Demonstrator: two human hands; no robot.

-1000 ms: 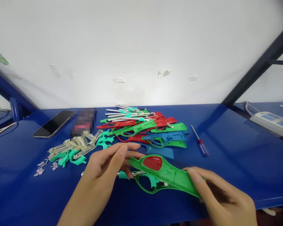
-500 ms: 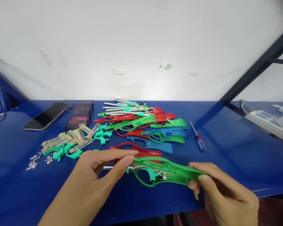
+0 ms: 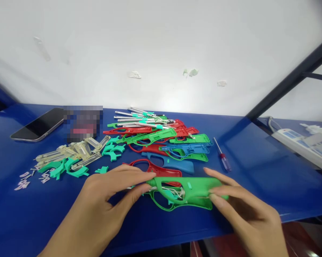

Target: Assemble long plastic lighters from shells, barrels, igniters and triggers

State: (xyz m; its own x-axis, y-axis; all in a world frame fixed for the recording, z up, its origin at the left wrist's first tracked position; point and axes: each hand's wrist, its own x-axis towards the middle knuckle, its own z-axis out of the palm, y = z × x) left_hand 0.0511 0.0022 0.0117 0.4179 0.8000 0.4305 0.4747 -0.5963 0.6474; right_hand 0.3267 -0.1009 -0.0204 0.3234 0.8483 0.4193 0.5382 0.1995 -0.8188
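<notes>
L hand (image 3: 104, 200) & R hand (image 3: 246, 210) both grasp one green shell half (image 3: 201, 184), outer face up: L fingers pinch its narrow end, R fingers grip its wide end, thumb on near side. It's held approx. level, front-centre of desk (image 3: 128, 233), right over a 2nd green shell half (image 3: 207, 205); can't tell if the two touch. Lower half has a teal trigger (image 3: 172, 197) & white wires (image 3: 180, 192) in it, seen thru the upper one's loop. Just behind: red shell half (image 3: 163, 172), then blue shell half (image 3: 177, 164). Farther back, a pile of red/green/blue shell halves (image 3: 161, 135) w/ silver tubes (image 3: 128, 120) at its back L. To R of pile, a screwdriver (image 3: 224, 160), handle toward person. On L: loose teal triggers (image 3: 76, 169), clear parts (image 3: 82, 151), tiny pale bits (image 3: 23, 183); behind them, phone (image 3: 40, 125) & pixelated dark item (image 3: 84, 123), side by side. Far R, white power strip (image 3: 302, 146), partly cut off by pic edge.
</notes>
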